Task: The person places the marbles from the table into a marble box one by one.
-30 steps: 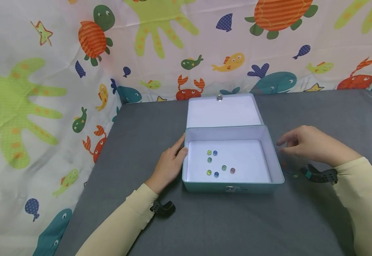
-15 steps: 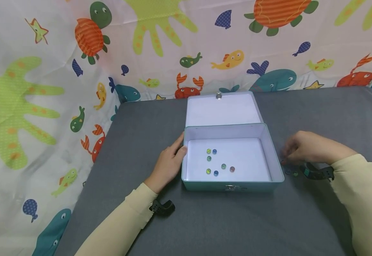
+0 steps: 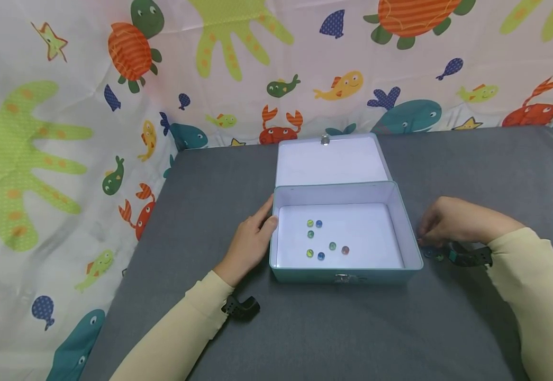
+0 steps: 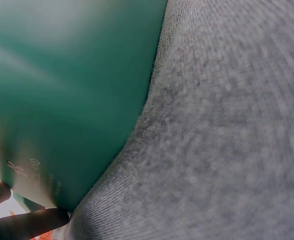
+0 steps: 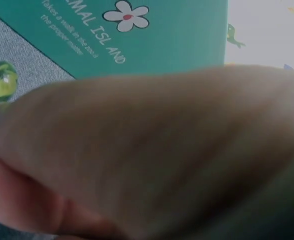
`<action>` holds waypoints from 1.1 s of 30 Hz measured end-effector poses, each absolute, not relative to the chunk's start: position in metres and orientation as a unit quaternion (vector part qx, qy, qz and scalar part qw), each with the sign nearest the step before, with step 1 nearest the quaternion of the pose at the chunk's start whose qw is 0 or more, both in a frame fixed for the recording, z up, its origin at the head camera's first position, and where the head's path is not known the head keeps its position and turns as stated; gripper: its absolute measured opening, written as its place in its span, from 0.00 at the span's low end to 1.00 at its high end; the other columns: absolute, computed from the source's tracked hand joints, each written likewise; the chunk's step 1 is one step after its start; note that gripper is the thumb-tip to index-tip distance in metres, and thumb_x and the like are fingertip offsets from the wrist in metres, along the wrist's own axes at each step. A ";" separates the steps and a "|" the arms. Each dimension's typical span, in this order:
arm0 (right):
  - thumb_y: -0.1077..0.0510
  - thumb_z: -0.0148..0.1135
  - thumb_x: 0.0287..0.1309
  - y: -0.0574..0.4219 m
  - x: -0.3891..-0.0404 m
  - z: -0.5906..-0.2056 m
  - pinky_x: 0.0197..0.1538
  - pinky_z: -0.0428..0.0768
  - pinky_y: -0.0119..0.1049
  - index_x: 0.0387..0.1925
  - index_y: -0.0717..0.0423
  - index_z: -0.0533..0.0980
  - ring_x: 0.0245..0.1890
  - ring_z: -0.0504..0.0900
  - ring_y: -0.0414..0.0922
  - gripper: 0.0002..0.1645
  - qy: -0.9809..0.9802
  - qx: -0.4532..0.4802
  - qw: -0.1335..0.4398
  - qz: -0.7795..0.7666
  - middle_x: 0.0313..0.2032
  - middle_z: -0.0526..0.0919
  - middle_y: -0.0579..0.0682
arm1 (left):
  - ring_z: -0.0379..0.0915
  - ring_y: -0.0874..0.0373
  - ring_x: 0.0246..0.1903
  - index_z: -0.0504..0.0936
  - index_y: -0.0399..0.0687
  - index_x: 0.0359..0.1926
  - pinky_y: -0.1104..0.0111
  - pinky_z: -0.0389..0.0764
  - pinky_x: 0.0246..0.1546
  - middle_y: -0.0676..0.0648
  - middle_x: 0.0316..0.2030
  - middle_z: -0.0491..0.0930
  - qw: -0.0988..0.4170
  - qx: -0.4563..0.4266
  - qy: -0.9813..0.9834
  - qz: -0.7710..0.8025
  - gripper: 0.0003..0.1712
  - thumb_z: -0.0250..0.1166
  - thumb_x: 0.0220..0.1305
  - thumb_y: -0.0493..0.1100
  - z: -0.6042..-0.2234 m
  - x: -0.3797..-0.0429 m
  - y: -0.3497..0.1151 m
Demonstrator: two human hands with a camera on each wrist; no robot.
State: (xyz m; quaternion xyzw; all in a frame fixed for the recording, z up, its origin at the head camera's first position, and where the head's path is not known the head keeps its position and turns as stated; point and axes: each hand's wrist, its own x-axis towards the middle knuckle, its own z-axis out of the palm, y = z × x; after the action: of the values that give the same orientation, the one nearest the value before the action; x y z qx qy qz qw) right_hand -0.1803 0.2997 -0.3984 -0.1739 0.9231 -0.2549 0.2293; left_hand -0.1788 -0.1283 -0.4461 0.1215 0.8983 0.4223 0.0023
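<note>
An open green tin box with a white inside holds several glass marbles, in yellow-green, blue, green and pinkish. My left hand rests along the box's left side, fingers extended and thumb at the rim. In the left wrist view, two fingers lie at the green wall. To the right of the box, my right hand reaches down to the table with bent fingers, right beside loose marbles. A yellow-green marble shows close to it in the right wrist view. I cannot tell whether the fingertips pinch a marble.
The box's lid lies back toward the rear, its clasp at the far edge. Grey cloth covers the table. A sea-animal curtain hangs behind and on the left.
My right hand has lowered to the table beside the box, its fingers drawing closer together at the loose marbles. The left hand and the marbles in the box stay put.
</note>
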 end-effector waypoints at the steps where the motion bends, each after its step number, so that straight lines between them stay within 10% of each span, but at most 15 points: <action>1: 0.63 0.75 0.56 0.299 -0.180 -0.398 0.27 0.76 0.32 0.25 0.52 0.86 0.23 0.76 0.39 0.06 0.923 -0.176 0.229 -0.255 0.21 0.80 0.42 | 0.66 0.44 0.73 0.62 0.67 0.81 0.41 0.61 0.75 0.50 0.74 0.70 0.002 0.122 0.898 0.423 0.33 0.48 0.79 0.60 -0.446 -0.179 -0.128; 33: 0.58 0.71 0.60 0.297 -0.180 -0.370 0.26 0.77 0.38 0.36 0.61 0.89 0.27 0.77 0.45 0.08 0.963 -0.107 0.111 -0.222 0.25 0.84 0.45 | 0.67 0.42 0.72 0.62 0.70 0.81 0.42 0.70 0.69 0.50 0.74 0.70 0.008 0.113 0.898 0.425 0.33 0.48 0.80 0.60 -0.445 -0.177 -0.128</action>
State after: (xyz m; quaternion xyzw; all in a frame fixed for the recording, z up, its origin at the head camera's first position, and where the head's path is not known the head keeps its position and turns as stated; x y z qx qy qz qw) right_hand -0.1802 0.2974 -0.3703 -0.1074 0.9628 -0.2218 0.1111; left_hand -0.1773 -0.1281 -0.4449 0.1125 0.8984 0.4245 0.0076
